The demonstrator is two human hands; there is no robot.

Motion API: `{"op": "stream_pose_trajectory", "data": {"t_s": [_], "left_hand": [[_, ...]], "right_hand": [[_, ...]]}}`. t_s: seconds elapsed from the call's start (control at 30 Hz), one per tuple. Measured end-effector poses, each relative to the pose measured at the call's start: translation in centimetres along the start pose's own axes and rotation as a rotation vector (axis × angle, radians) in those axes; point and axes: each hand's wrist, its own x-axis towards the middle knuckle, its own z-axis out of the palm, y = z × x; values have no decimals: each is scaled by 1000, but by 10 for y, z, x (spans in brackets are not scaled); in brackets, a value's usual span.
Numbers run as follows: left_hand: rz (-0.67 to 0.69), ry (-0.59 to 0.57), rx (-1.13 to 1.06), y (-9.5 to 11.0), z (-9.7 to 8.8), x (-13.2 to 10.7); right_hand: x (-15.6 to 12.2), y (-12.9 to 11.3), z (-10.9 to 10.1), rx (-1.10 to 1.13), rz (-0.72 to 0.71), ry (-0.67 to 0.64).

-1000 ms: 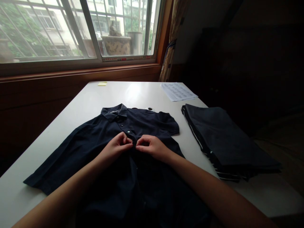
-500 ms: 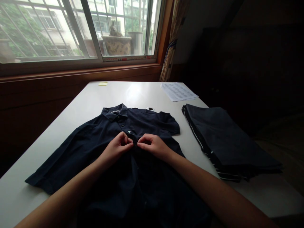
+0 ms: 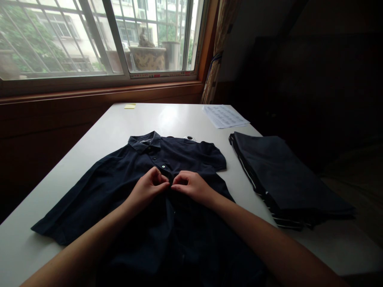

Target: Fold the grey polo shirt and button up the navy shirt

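A dark navy short-sleeved shirt (image 3: 104, 183) lies front up, its collar pointing away from me. Small buttons run down its front; one pale button (image 3: 163, 166) shows just above my hands. My left hand (image 3: 150, 184) pinches the front edge of the shirt between thumb and fingers. Close beside it, almost touching, my right hand (image 3: 191, 186) pinches the same front opening from the other side. The cloth between the fingertips is mostly covered, and I cannot make out a button there.
The shirt rests on a white table (image 3: 98, 127). To the right lies a stack of folded dark clothes (image 3: 287, 175), with striped cloth below. Printed papers (image 3: 225, 116) and a yellow sticky note (image 3: 129, 106) are at the far edge. A small round white object (image 3: 189, 138) sits behind the shirt.
My fingertips have come slightly closer together, with my right hand shifting a little left and down. Both hands stay pinched on the shirt front, and the shirt has hardly moved.
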Motion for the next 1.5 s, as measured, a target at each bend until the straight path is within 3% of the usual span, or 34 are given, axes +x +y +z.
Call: {"op": "stream_pose_trajectory", "data": {"t_s": [0.3,0.6,0.73,0.87,1.2,1.4,1.5], "left_hand": [[51,-8,75,0,-2,0],[22,-7,47,3,-6,2],[26,-1,81,2,-6,2],[30,-2,59,0,-6,2],[31,-60,-19,0,-8,0],[213,-186,292,4,-9,-4],[381,-197,518,1,-8,-3]], "right_hand": [[2,-2,-6,117,83,-56],[1,4,-11,232,173,-20],[-2,1,-11,91,158,-79],[-6,-5,-13,137,210,-175],[-2,-10,-23,320,239,-126],[-4,-12,-28,388,225,-27],[-4,-12,-27,448,239,-97]]}}
